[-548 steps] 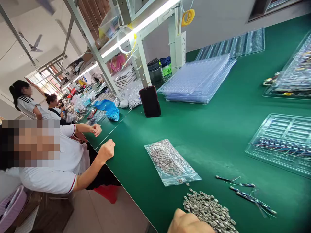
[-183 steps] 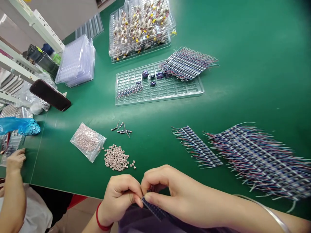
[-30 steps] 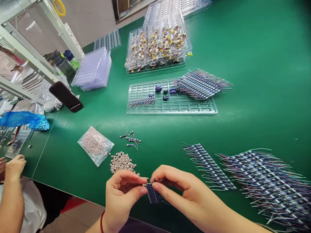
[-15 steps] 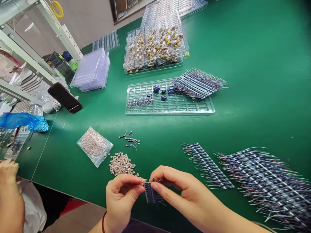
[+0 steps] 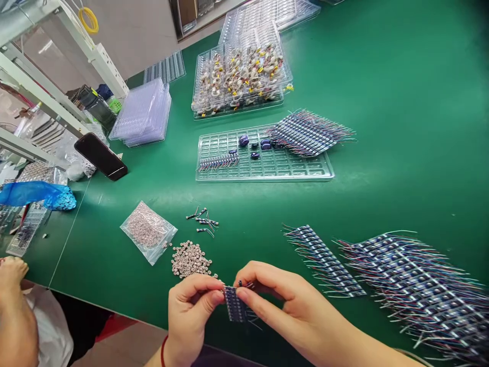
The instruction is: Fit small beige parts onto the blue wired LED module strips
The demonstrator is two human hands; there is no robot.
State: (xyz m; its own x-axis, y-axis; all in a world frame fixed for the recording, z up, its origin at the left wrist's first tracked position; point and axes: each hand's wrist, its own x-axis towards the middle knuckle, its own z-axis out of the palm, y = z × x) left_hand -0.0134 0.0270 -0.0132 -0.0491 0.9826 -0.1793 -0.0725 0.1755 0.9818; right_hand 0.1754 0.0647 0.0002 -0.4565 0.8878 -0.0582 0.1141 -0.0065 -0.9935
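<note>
My right hand (image 5: 282,300) pinches a small dark circuit-board panel (image 5: 236,306) between thumb and forefinger, with thin wires trailing from its right side. My left hand (image 5: 194,306) is closed at the panel's upper left corner, thumb against forefinger. Something tiny and pale shows at those fingertips, too small to name. Just beyond my left hand lies a pile of small round metal parts (image 5: 189,259). Several short wired board pieces (image 5: 206,221) lie behind the pile. To the right of my hands rest a narrow wired board panel (image 5: 326,262) and a larger stack of wired panels (image 5: 416,285).
A zip bag of round parts (image 5: 147,229) lies left of the pile. Farther back are a clear tray (image 5: 305,171) bearing wired panels, trays of cabled parts (image 5: 240,76), stacked clear trays (image 5: 141,112) and a propped phone (image 5: 101,156). A co-worker's hand (image 5: 13,269) is at far left.
Over the last second my left fingertips close in at the panel's corner; my right hand barely moves. The co-worker's hand shifts left. Since six seconds ago, another short piece lies behind the pile.
</note>
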